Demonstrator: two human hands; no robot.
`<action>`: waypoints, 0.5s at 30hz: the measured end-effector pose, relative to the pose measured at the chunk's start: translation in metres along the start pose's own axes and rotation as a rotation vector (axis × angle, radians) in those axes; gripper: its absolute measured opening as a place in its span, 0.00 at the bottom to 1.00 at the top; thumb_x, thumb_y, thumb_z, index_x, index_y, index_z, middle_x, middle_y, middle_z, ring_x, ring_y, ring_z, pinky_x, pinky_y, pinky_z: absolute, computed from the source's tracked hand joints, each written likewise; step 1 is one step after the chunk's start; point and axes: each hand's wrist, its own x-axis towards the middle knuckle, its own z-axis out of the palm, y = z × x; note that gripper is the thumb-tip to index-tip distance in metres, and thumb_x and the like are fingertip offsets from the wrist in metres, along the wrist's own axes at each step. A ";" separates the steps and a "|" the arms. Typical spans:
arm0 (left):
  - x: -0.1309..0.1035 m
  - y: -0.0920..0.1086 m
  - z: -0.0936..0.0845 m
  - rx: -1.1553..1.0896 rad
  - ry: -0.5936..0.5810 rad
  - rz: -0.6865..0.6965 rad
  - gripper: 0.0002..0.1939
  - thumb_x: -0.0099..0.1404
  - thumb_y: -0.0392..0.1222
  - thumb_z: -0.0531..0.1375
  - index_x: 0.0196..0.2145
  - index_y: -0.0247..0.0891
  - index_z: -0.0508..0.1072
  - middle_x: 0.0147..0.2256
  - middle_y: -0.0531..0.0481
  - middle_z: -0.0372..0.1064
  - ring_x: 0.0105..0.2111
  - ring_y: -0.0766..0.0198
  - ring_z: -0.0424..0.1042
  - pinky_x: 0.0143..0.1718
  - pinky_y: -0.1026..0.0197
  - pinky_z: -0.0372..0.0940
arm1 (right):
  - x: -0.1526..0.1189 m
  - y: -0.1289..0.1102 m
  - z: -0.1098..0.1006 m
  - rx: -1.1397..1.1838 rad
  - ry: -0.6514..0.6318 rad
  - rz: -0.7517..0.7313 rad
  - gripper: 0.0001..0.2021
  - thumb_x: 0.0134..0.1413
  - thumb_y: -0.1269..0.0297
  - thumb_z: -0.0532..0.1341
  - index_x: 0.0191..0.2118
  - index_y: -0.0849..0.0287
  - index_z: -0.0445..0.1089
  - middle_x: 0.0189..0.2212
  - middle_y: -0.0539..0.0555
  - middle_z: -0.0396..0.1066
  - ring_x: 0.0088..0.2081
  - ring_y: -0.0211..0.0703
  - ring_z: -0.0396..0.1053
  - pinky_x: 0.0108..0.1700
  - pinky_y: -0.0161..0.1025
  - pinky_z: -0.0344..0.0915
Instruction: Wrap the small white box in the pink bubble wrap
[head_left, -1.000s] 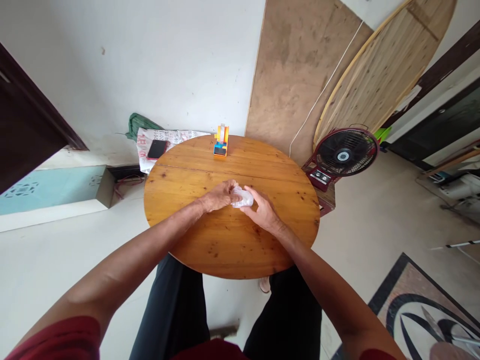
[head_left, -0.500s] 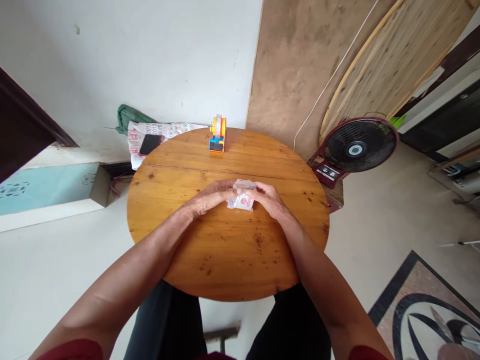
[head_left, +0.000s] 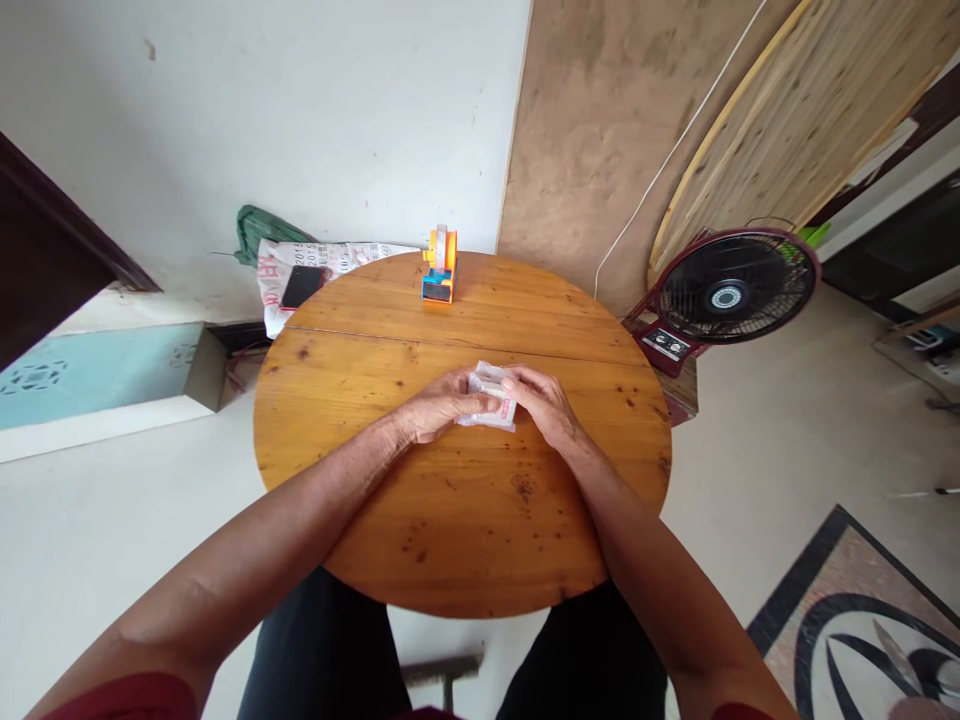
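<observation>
Fingers (head_left: pixel 480 402) of left hand (head_left: pixel 439 405) curled closed on left edge of small clear plastic packet (head_left: pixel 491 408); fingers of right hand (head_left: pixel 546 405) closed on its right edge. Packet was between both hands, at middle of round wooden desk (head_left: pixel 457 510), resting on or just above wood, cannot tell which. Packet showed red print. Orange and blue tape dispenser (head_left: pixel 439 264) stood upright at far edge of desk, well apart from packet. Dark red fan (head_left: pixel 731 290) stood right of desk. Black phone (head_left: pixel 302 286) lay on printed sack beyond desk's far left edge.
</observation>
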 end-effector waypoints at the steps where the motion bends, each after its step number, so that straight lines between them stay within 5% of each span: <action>1: 0.000 -0.001 -0.001 -0.004 -0.002 -0.001 0.25 0.49 0.40 0.71 0.46 0.34 0.74 0.39 0.46 0.75 0.38 0.62 0.73 0.44 0.59 0.64 | 0.000 0.000 -0.001 -0.008 0.004 -0.009 0.16 0.55 0.51 0.61 0.41 0.57 0.76 0.39 0.53 0.77 0.42 0.45 0.72 0.45 0.39 0.66; 15: -0.005 0.003 0.006 0.014 -0.015 -0.022 0.23 0.48 0.38 0.72 0.43 0.35 0.73 0.37 0.50 0.74 0.36 0.65 0.72 0.43 0.60 0.64 | -0.001 -0.003 0.000 -0.090 0.220 -0.082 0.10 0.53 0.57 0.63 0.37 0.57 0.76 0.38 0.53 0.78 0.40 0.43 0.73 0.46 0.41 0.68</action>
